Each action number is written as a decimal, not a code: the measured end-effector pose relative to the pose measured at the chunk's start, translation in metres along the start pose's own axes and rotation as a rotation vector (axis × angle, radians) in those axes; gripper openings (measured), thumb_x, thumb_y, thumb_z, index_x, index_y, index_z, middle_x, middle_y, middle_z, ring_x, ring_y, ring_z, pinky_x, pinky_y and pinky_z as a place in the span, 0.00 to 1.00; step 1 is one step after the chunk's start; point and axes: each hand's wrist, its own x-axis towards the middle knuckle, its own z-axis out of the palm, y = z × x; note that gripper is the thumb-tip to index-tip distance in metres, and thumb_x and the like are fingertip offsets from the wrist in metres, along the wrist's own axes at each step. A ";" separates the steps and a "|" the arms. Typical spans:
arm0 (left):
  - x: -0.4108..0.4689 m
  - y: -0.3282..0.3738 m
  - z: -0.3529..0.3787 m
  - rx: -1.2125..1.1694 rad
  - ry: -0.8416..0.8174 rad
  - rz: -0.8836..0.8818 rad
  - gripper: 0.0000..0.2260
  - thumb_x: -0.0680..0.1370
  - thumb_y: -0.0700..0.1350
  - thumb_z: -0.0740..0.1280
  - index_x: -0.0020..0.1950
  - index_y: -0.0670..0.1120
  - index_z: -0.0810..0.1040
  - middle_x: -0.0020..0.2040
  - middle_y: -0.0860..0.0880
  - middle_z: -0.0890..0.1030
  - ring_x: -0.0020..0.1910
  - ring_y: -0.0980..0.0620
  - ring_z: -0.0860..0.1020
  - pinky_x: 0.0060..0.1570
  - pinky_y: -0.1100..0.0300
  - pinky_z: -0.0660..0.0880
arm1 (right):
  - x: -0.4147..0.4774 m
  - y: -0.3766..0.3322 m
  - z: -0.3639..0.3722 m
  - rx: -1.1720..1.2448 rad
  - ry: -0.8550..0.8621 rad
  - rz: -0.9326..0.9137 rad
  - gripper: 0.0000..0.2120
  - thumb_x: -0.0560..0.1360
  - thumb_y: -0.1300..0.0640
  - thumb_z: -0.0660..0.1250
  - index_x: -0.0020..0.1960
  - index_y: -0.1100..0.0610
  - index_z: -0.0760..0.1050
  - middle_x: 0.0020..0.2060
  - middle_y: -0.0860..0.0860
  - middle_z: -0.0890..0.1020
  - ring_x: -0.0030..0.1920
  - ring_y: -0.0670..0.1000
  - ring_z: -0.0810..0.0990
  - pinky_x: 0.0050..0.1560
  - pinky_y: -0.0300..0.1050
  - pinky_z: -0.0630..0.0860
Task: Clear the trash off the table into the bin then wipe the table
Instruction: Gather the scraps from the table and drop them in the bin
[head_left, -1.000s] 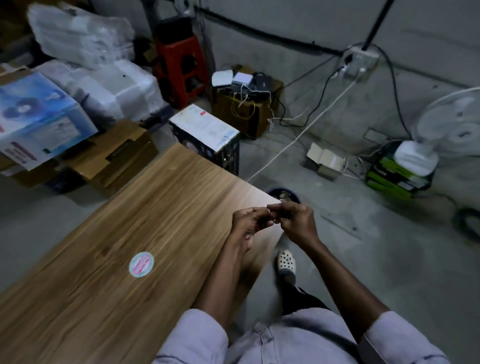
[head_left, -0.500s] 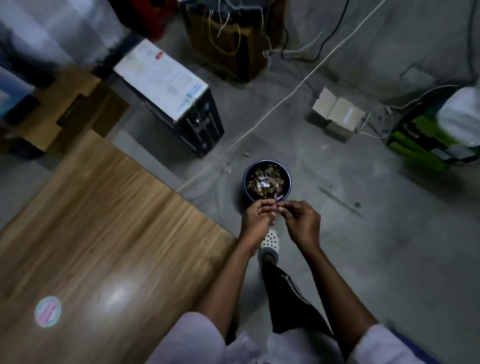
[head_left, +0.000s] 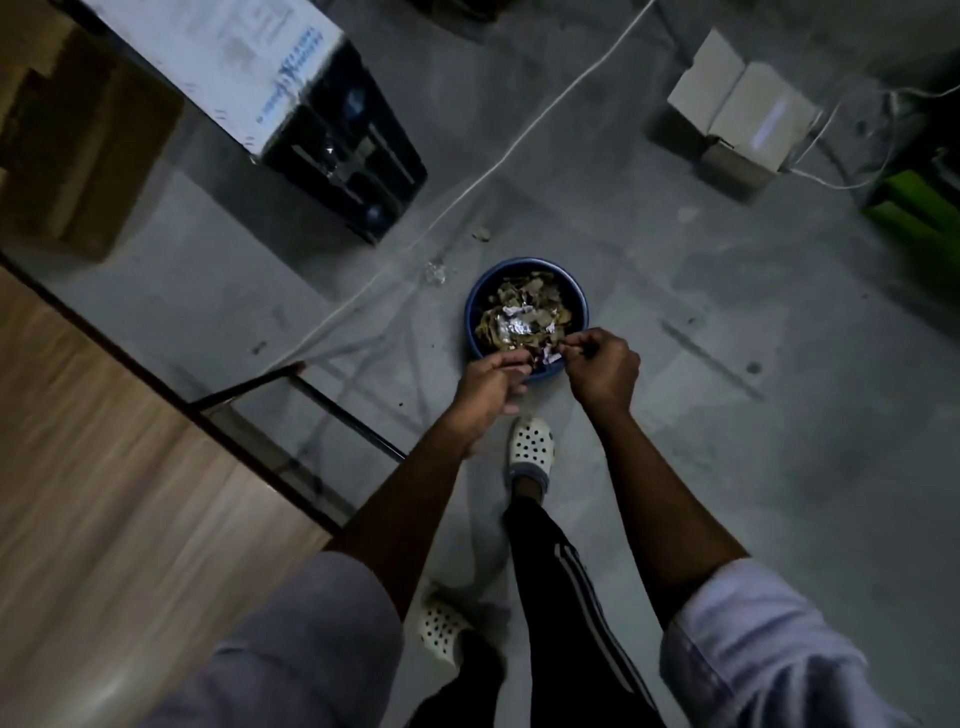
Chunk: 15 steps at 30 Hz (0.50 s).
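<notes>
A round blue bin (head_left: 474, 312) stands on the concrete floor, filled with crumpled wrappers and foil scraps. My left hand (head_left: 488, 387) and my right hand (head_left: 602, 366) hover over its near rim, close together. Between their fingertips they pinch a small piece of trash (head_left: 545, 357), a shiny scrap that is hard to make out. The wooden table (head_left: 104, 467) fills the lower left of the head view, its corner and dark metal frame near my left forearm.
A black and white carton (head_left: 291, 98) lies on the floor beyond the table. A small open cardboard box (head_left: 737, 114) sits at the upper right beside a green object (head_left: 919, 202). A white cable (head_left: 519, 145) crosses the floor. My feet in white clogs stand below the bin.
My view has tipped down and closer to the bin. Both hands have moved from above the table's corner to over the bin's rim, still pinching the scrap.
</notes>
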 end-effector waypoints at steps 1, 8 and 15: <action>0.003 -0.002 -0.001 0.001 0.008 -0.015 0.11 0.82 0.40 0.64 0.62 0.50 0.79 0.58 0.48 0.82 0.54 0.50 0.79 0.61 0.47 0.77 | 0.005 0.002 0.003 -0.023 -0.016 -0.006 0.08 0.75 0.60 0.71 0.51 0.54 0.86 0.47 0.53 0.88 0.49 0.55 0.85 0.52 0.40 0.77; -0.025 -0.004 -0.025 -0.107 0.057 -0.023 0.13 0.81 0.40 0.67 0.65 0.48 0.79 0.59 0.46 0.83 0.53 0.50 0.80 0.52 0.52 0.78 | -0.014 -0.006 -0.008 -0.095 -0.127 -0.028 0.08 0.76 0.59 0.71 0.53 0.54 0.86 0.50 0.53 0.87 0.51 0.55 0.85 0.54 0.41 0.76; -0.116 -0.003 -0.053 -0.296 0.103 0.124 0.11 0.80 0.40 0.68 0.61 0.46 0.81 0.50 0.49 0.86 0.49 0.48 0.83 0.49 0.53 0.79 | -0.105 -0.062 -0.043 -0.035 -0.162 -0.229 0.06 0.75 0.60 0.74 0.50 0.53 0.86 0.45 0.51 0.88 0.47 0.49 0.85 0.46 0.33 0.71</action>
